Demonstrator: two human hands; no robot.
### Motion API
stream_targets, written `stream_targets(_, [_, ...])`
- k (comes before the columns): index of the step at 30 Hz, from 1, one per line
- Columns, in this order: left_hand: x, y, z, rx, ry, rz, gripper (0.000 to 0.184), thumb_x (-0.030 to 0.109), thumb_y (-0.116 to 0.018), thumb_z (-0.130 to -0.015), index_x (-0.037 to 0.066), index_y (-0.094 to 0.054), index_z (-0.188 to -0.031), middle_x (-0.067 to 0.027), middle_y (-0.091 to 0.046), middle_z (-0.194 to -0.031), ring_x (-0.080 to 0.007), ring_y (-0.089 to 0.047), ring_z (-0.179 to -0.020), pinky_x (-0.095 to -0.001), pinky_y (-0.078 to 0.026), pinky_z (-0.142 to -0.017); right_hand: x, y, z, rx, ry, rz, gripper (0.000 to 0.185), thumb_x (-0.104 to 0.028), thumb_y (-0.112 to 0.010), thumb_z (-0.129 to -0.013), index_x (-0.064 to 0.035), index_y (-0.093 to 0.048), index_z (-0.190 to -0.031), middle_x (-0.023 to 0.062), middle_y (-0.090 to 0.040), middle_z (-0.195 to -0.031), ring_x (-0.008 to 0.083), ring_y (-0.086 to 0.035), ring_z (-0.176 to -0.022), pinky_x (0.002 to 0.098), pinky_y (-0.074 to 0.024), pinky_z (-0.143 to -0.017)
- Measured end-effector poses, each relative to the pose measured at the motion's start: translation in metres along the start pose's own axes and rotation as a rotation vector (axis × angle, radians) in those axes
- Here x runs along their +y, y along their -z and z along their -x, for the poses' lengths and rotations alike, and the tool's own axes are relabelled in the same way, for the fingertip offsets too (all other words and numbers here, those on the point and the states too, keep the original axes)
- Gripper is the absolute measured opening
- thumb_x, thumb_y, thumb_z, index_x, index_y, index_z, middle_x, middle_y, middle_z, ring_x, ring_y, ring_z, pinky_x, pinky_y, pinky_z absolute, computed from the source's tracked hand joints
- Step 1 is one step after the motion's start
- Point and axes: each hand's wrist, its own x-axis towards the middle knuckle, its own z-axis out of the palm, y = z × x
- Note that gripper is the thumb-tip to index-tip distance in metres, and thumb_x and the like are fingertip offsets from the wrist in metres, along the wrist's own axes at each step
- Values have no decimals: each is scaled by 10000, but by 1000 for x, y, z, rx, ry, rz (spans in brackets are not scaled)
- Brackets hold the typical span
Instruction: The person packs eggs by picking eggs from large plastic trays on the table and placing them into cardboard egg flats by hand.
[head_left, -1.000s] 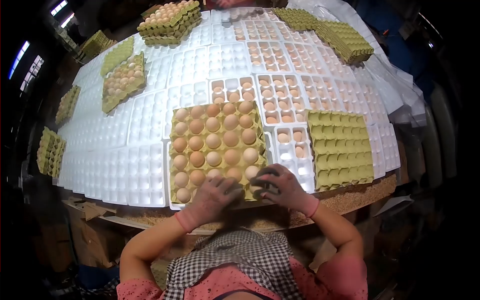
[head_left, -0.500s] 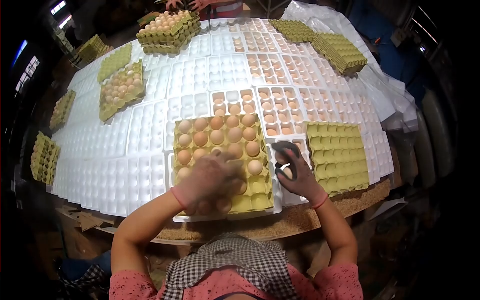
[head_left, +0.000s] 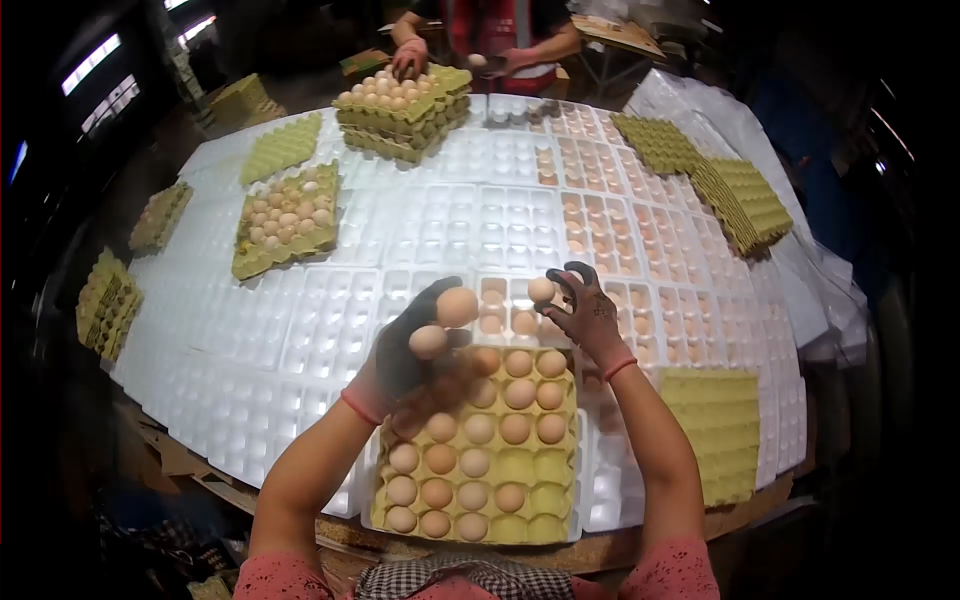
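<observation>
My gloved left hand (head_left: 398, 350) is closed around two eggs, a brown egg (head_left: 457, 307) and a paler egg (head_left: 427, 342), above the far left corner of a yellow pulp egg tray (head_left: 515, 466). In my gloved right hand (head_left: 592, 318) a light egg (head_left: 541, 290) is pinched between thumb and fingers. It is over a white compartment tray (head_left: 508, 284) that has several eggs in its cells, just beyond the pulp tray. The pulp tray holds many eggs, with bare pockets at its near right.
An upturned or eggless pulp tray (head_left: 712, 430) lies to the right. Stacked egg trays (head_left: 405, 130) stand at the back, near a co-worker in a red vest (head_left: 495, 30) handling eggs. Another filled pulp tray (head_left: 290, 225) is at left; stacked trays (head_left: 745, 200) sit back right.
My left hand has lifted from the pulp tray with two eggs. My right hand has moved from beside that tray to the white cells beyond it. The view has tilted up, showing the co-worker.
</observation>
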Motion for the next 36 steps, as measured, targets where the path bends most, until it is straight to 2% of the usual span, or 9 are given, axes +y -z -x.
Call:
stream_targets(4, [25,77,-44,217,-243,-154,477,285,-581,-982,141,-481,-1425,-28,-626,-1157,-125,-616,-886,-259,-493,-650,27,-62,-61,-584,-39,442,601,-349,-706,-774,-256,-544,-1346,161,-460,-1370,332,-627,-1104,433,-515,-927])
stream_targets(10, [100,250,-127,820,-619,-519,523,362,-684,-903,51,-576,-1310,-47,-644,-1133,-136,-614,-868,-271,-495,-745,43,-49,-49,-453,-54,133,498,-254,-643,-836,-152,-562,-1317,165,-649,-1142,336,-640,-1047,443,-501,-906])
stream_targets(12, [117,316,-161,988,-676,-828,425,284,-716,-898,98,-629,-1270,36,-653,-1026,-61,-587,-797,-227,-476,-609,46,-38,-34,-428,-46,-41,498,-224,-647,-831,-141,-561,-1315,163,-638,-1168,334,-638,-1053,426,-503,-911])
stream_targets(17, [145,321,-196,1224,-307,-1469,423,331,-671,-896,56,-656,-1217,-122,-700,-1130,-235,-683,-939,-356,-528,-818,52,-28,1,-393,-122,-311,513,-126,-655,-833,-112,-542,-1333,148,-592,-1255,290,-623,-1107,378,-492,-965])
stream_targets(20, [143,384,-238,1050,-425,-1321,526,407,-650,-883,40,-613,-1257,-152,-681,-1175,-308,-632,-1103,-390,-486,-954,55,-16,8,-287,-171,-454,476,-108,-648,-864,-86,-538,-1326,113,-615,-1222,232,-626,-1084,349,-498,-955])
stream_targets(22, [142,319,-244,1045,-415,-905,471,383,-652,-899,28,-634,-1209,-128,-697,-1115,-281,-659,-1024,-369,-504,-896,59,-13,-7,-229,-343,-590,455,-95,-642,-885,-68,-531,-1326,83,-633,-1194,177,-624,-1037,323,-510,-920])
stream_targets(27, [62,165,-269,355,-928,-1217,264,210,-602,-924,-4,-647,-1071,-203,-641,-951,-354,-628,-866,-405,-493,-778,53,-55,-100,-55,-231,-283,404,-203,-595,-922,-65,-525,-1295,139,-642,-1187,251,-648,-1006,360,-510,-894])
stream_targets(32, [-43,62,-264,-60,-762,-1674,355,234,-609,-917,63,-590,-1228,-151,-571,-1070,-347,-563,-1001,-427,-473,-864,43,-67,-153,-409,-309,282,329,-302,-568,-918,-61,-638,-1131,191,-665,-1147,322,-640,-1083,416,-489,-938])
stream_targets(36, [-71,52,-264,-176,-554,-1900,399,290,-553,-940,91,-563,-1285,-147,-584,-1124,-340,-559,-1064,-450,-445,-921,35,-100,-167,103,-73,24,288,-278,-568,-941,-51,-608,-1115,177,-657,-1075,347,-647,-1006,459,-514,-861])
